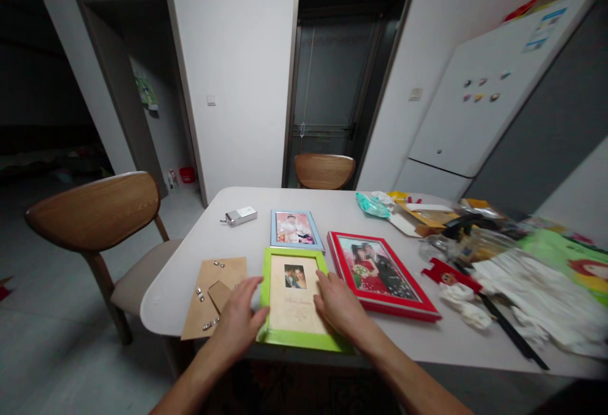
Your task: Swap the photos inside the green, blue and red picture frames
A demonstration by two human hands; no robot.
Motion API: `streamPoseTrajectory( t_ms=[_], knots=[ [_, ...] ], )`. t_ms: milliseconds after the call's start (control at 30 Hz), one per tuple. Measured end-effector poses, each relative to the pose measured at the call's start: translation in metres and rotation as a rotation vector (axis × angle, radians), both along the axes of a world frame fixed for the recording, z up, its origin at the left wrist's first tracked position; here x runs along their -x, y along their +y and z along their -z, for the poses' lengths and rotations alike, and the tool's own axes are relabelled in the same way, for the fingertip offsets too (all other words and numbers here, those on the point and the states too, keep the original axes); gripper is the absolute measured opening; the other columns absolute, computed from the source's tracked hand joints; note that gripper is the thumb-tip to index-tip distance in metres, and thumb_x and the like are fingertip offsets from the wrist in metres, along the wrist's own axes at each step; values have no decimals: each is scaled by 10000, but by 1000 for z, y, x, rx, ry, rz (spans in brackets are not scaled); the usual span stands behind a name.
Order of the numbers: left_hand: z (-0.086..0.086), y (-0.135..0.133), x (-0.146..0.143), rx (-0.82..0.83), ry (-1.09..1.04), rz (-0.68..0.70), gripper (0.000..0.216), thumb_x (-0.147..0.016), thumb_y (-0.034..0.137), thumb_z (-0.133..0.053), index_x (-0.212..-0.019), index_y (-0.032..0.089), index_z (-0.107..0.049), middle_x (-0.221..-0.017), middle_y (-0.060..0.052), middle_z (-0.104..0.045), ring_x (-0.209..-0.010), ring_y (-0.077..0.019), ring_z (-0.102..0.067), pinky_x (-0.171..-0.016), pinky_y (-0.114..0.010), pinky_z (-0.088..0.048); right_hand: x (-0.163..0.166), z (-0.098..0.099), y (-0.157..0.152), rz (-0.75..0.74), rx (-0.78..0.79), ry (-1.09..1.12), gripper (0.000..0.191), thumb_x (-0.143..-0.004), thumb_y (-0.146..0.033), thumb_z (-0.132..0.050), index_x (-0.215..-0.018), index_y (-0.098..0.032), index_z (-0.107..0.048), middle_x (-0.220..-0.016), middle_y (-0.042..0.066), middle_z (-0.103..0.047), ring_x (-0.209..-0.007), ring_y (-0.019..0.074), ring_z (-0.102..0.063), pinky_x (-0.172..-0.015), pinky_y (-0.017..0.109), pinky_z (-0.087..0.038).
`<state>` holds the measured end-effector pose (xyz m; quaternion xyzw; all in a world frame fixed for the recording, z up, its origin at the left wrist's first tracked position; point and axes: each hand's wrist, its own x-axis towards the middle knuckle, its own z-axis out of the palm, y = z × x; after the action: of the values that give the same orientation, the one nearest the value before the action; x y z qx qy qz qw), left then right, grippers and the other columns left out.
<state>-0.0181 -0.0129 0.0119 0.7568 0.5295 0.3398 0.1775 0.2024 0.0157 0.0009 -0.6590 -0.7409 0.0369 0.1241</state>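
Observation:
A lime green picture frame (304,339) lies near the table's front edge, face up, with a cream sheet and a small photo of two people showing. My left hand (240,313) is at its left side, thumb and fingertips against the edge. On the opposite side, my right hand (339,304) has its fingers curled over the right edge, so the frame sits gripped between both hands. Left of it lies a brown backing board (192,317) with metal clips and a stand flap, partly hidden by my left hand.
Behind lies a light blue framed picture (297,230); to the right, a red framed picture (387,275). A small silver-grey box (240,215) sits at the back left. Crumpled white cloth (541,294), a teal packet (373,204) and black strips (510,332) crowd the table's right side. Wooden chairs (102,209) stand around.

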Motion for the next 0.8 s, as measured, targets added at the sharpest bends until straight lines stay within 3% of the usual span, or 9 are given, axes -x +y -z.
streamPoseTrajectory(
  t_ms=[100, 233, 300, 433, 533, 667, 800],
  knots=[
    [10, -6, -33, 69, 51, 127, 462, -679, 216, -507, -1130, 134, -449, -1186, -116, -480, -1102, -215, -416, -951, -359, -316, 0, 1, 8, 58, 31, -6, 460, -745, -130, -383, -1205, -109, -391, -933, 155, -539, -828, 221, -526, -728, 306, -370],
    [18, -4, -37, 106, 133, 130, 475, -678, 231, -525, -1131, 105, -456, -1229, -133, -443, -1138, -224, -376, -977, -356, -279, -5, -2, 14, 112, -2, 169, 606, -634, -51, -450, -1229, -116, -354, -919, 136, -560, -833, 209, -534, -717, 282, -376],
    [15, -2, -33, 116, 128, 125, 481, -690, 257, -521, -1142, 109, -446, -1224, -127, -450, -1133, -217, -384, -973, -346, -284, -7, -8, 14, 165, 18, 423, 678, -593, -72, -486, -1248, -112, -313, -862, 104, -586, -763, 192, -552, -678, 272, -398],
    [0, -3, -38, 126, 106, 147, 609, -652, 379, -576, -1183, 135, -407, -1249, -125, -424, -1145, -238, -373, -969, -376, -283, -1, -29, 5, 266, 170, 1143, 747, -612, -127, -457, -1297, -138, -160, -636, 10, -593, -478, 138, -526, -497, 253, -418],
    [-13, -5, -55, 62, 64, 215, 754, -575, 429, -643, -1217, 146, -365, -1316, -127, -332, -1190, -258, -308, -986, -394, -258, 8, -46, -2, 239, 238, 1486, 745, -579, -107, -452, -1281, -177, -210, -601, -14, -587, -400, 110, -487, -436, 232, -405],
    [-24, -9, -73, -30, -16, 274, 613, -665, 344, -575, -1202, 117, -387, -1307, -147, -340, -1185, -253, -313, -988, -380, -260, 13, -58, -4, 197, 235, 1577, 755, -562, -88, -459, -1274, -204, -234, -640, -15, -602, -384, 82, -468, -417, 208, -399],
    [-31, -12, -68, -136, -111, 295, 546, -663, 116, -471, -1201, 159, -389, -1205, -107, -456, -1120, -231, -389, -964, -360, -295, 9, -52, 2, 106, 237, 1399, 727, -620, -154, -480, -1290, -182, -197, -730, 13, -613, -436, 93, -500, -415, 208, -397]
  ],
)
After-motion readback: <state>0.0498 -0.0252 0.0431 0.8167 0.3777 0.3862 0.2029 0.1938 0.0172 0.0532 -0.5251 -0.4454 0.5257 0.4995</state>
